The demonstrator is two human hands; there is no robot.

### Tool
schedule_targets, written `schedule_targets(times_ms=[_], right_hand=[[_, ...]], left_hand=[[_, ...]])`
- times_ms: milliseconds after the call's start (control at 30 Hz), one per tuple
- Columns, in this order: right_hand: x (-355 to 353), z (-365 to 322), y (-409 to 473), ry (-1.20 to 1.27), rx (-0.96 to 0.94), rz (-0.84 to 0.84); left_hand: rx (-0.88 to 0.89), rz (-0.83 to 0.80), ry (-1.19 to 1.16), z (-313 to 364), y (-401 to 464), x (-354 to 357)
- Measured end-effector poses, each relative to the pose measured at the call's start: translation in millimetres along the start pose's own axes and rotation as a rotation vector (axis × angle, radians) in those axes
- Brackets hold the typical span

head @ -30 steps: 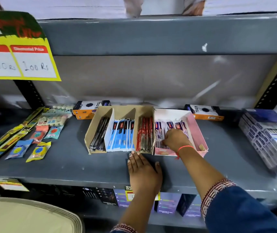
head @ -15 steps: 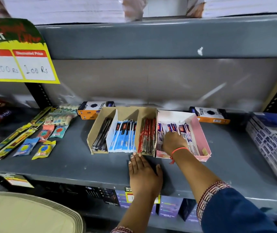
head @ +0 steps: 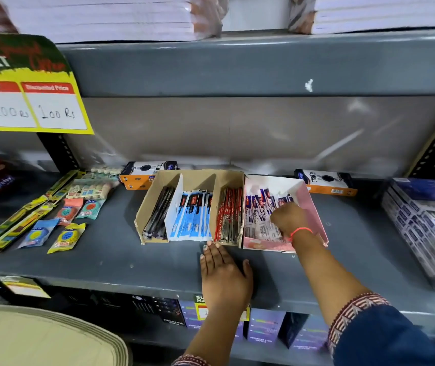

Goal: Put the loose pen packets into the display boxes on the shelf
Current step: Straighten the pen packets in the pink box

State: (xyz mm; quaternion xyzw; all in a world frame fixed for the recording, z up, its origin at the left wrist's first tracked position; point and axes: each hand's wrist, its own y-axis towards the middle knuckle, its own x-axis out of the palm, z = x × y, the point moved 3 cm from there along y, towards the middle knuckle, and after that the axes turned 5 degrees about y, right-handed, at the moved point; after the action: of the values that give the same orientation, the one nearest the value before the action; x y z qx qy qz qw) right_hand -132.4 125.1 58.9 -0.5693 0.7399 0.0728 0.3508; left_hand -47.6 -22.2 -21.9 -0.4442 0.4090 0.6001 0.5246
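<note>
A brown cardboard display box (head: 147, 207) stands on the grey shelf (head: 131, 260) with three sections: black pen packets (head: 158, 215), blue pen packets (head: 192, 215) and red pen packets (head: 228, 217). To its right sits a pink and white display box (head: 314, 207) holding white and purple pen packets (head: 258, 210). My right hand (head: 289, 217) is inside the pink box, fingers curled down on those packets. My left hand (head: 223, 276) lies flat on the shelf just in front of the red section, fingers spread, holding nothing.
Two orange and black boxes (head: 147, 174) (head: 327, 180) lie behind the display boxes. Small packets and long yellow strips (head: 39, 220) cover the shelf's left part. Stacked packs (head: 427, 223) fill the right end. A yellow price sign (head: 28, 101) hangs at upper left. Below is another stocked shelf.
My right hand has slid rightward and a little deeper inside the pink box, over the packets. My left hand has stayed flat on the shelf. The view has tilted slightly.
</note>
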Motion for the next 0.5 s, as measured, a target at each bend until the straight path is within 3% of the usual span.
schedule_targets(times_ms=[100, 200, 500], right_hand=[[-8, 5, -4, 0.386, 0.104, -0.138], [-6, 9, -13, 0.587, 0.191, -0.205], [-2, 9, -13, 0.579, 0.191, -0.257]], left_hand=[[0.010, -0.007, 0.020, 0, 0, 0], [0.010, -0.019, 0.020, 0, 0, 0], [0.009, -0.028, 0.007, -2, 0, 1]])
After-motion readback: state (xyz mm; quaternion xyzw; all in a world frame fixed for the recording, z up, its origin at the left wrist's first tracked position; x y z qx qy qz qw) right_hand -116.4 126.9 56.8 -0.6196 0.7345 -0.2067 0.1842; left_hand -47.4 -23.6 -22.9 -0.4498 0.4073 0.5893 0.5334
